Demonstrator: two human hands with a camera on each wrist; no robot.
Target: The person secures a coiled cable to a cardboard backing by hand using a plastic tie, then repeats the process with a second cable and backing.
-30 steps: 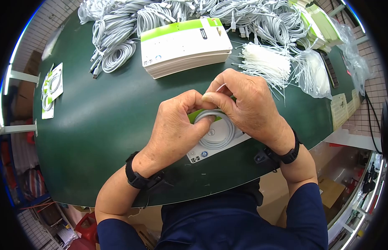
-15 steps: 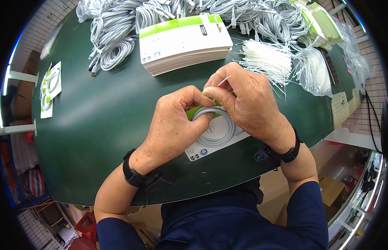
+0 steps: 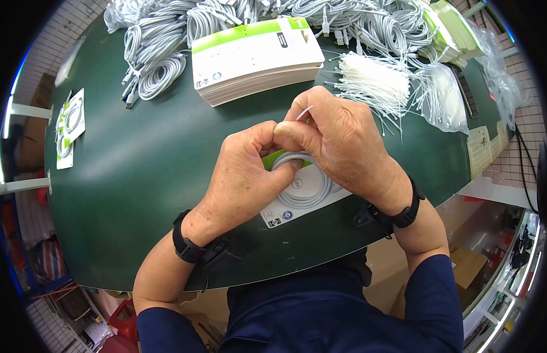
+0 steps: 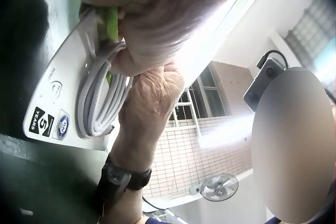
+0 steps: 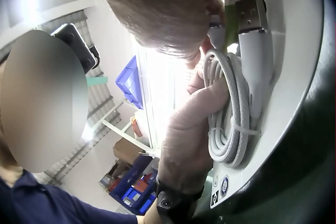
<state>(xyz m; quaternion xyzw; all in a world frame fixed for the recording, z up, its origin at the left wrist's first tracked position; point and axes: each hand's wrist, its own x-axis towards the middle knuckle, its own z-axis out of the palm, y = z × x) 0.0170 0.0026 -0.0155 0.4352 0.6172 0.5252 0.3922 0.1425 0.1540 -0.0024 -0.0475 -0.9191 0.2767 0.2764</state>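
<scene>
A coiled light-grey USB cable (image 3: pixel 327 187) lies against a white and green printed card (image 3: pixel 297 195) on the table. My left hand (image 3: pixel 241 170) grips the coil and card near the top, its thumb reaching inside the loop. Just above the coil, my right hand (image 3: pixel 350 141) pinches a thin white cable tie (image 3: pixel 305 112) between thumb and forefinger, its tail sticking up. Both hands' fingertips meet at the card's green top, hiding where the tie runs. In the right wrist view the metal USB plug (image 5: pixel 252 14) lies along the card, and another tie (image 5: pixel 245 129) wraps the coil's lower part.
Behind the hands stands a stack of cards (image 3: pixel 256 59). A heap of grey cables (image 3: pixel 161 47) spreads along the back. Loose white cable ties (image 3: pixel 373 79) lie at back right, beside a clear bag of ties (image 3: pixel 441 100). Two carded cables (image 3: pixel 70 126) lie far left.
My right thumb and fingers have shifted slightly left toward the left fingertips. The tie's tail shows longer above the right thumb than a second ago. The coil and card stay nearly in place.
</scene>
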